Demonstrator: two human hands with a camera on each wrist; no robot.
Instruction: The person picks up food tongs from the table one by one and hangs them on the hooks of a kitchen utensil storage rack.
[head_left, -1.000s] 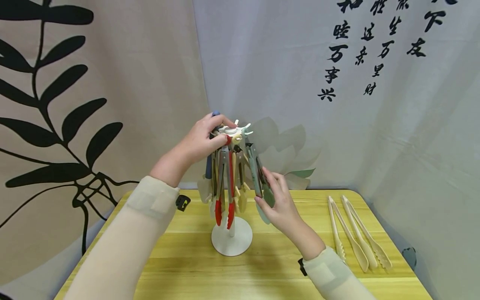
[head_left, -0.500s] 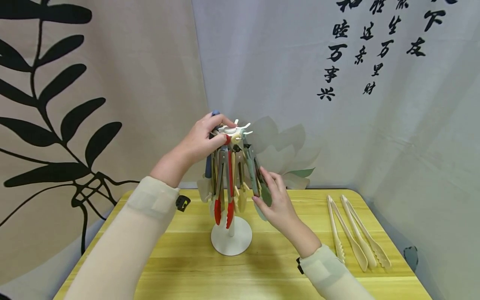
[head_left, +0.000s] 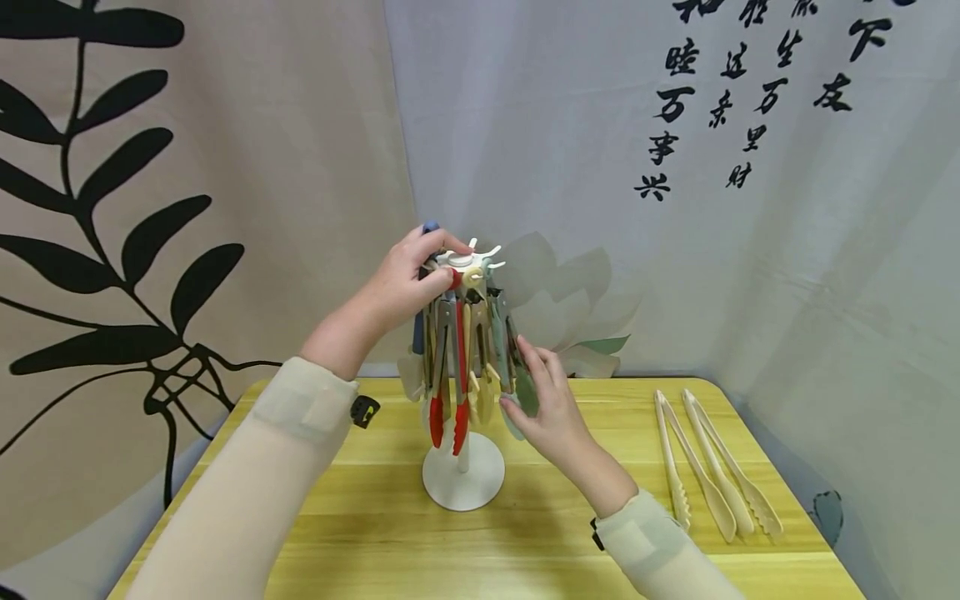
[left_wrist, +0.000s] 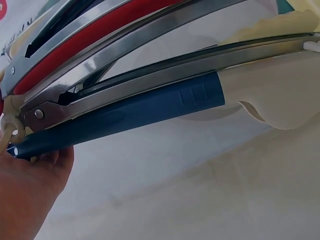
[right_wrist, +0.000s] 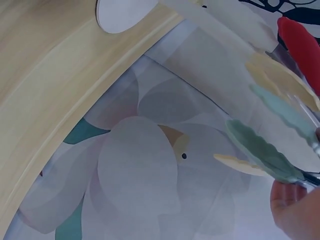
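My left hand [head_left: 401,279] grips the top of a white rotating rack [head_left: 463,475], fingers over its hub and thumb by the red handle. Several tongs hang from its hooks: red-tipped tongs [head_left: 461,417] in front, blue-handled tongs [left_wrist: 130,112] beside the left hand in the left wrist view, and cream ones. On the right side hang green tongs [head_left: 527,393], slightly tilted. My right hand [head_left: 555,417] holds these near their lower end, thumb on one side and fingers on the other. In the right wrist view its fingertips touch the green scalloped head [right_wrist: 260,150].
Two pairs of cream tongs lie on the right of the wooden table [head_left: 360,533], one pair [head_left: 718,508] left of the other [head_left: 763,508]. A printed cloth backdrop [head_left: 525,125] rises behind the table.
My right hand has moved slightly left with the green tongs, which now hang closer to upright beside the rack. The left hand has stayed on the rack's top.
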